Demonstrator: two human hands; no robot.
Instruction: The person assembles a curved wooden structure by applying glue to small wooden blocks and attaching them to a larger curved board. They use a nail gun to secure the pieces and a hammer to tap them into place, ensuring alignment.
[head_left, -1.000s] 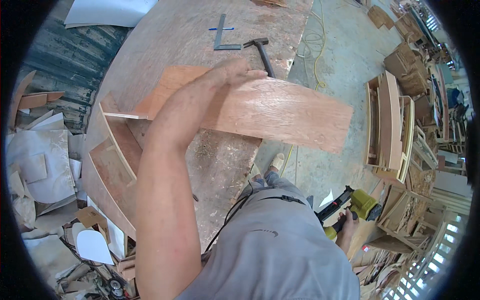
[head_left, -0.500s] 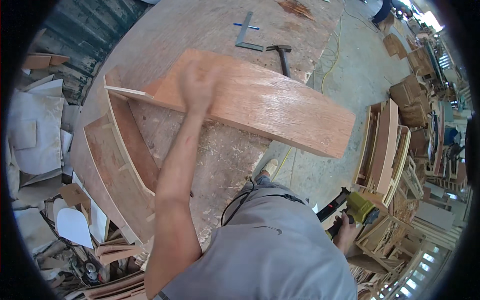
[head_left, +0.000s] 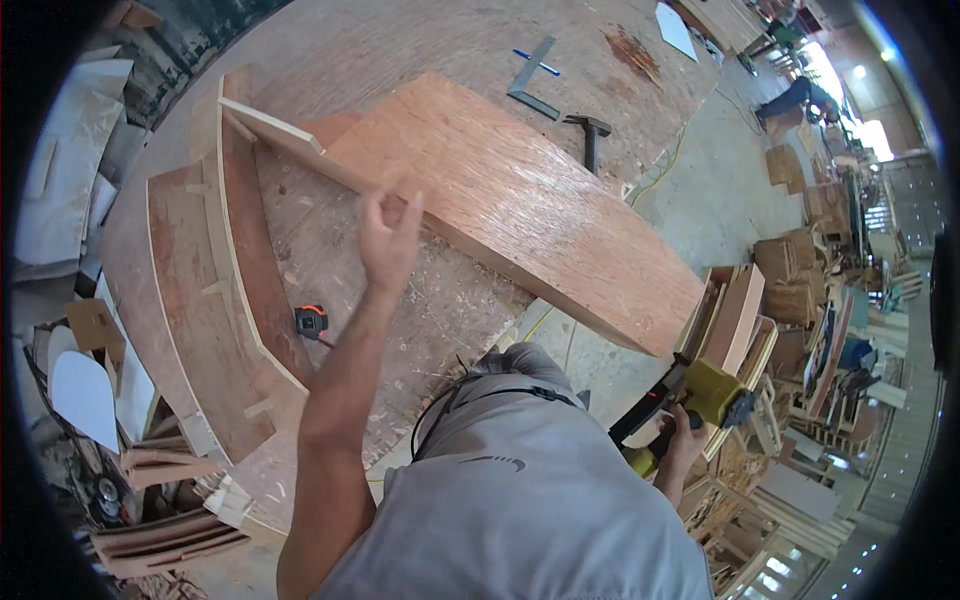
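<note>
My left hand (head_left: pixel 388 240) is at the near edge of a long plywood box (head_left: pixel 530 215), its fingers apart and slightly blurred, with nothing seen in it. Whether it touches the wood I cannot tell. In my right hand (head_left: pixel 684 436), low on the right, is a green and black nail gun (head_left: pixel 716 390), its black magazine pointing left. The box's left end meets a curved plywood frame (head_left: pixel 190 290) with thin upright strips. A black and orange tape measure (head_left: pixel 311 321) lies beside that frame.
On the workbench (head_left: pixel 340 40), past the box, lie a metal square (head_left: pixel 528 85), a blue pen (head_left: pixel 540 62) and a hammer (head_left: pixel 590 140). Wooden box parts (head_left: pixel 740 320) stand on the floor to the right. Scrap boards (head_left: pixel 80 170) lean at left. Another person (head_left: pixel 790 98) works far off.
My left hand has drawn back from the box's top toward its near edge. My view has shifted, bringing the tape measure into sight. The right hand keeps hold of the nail gun.
</note>
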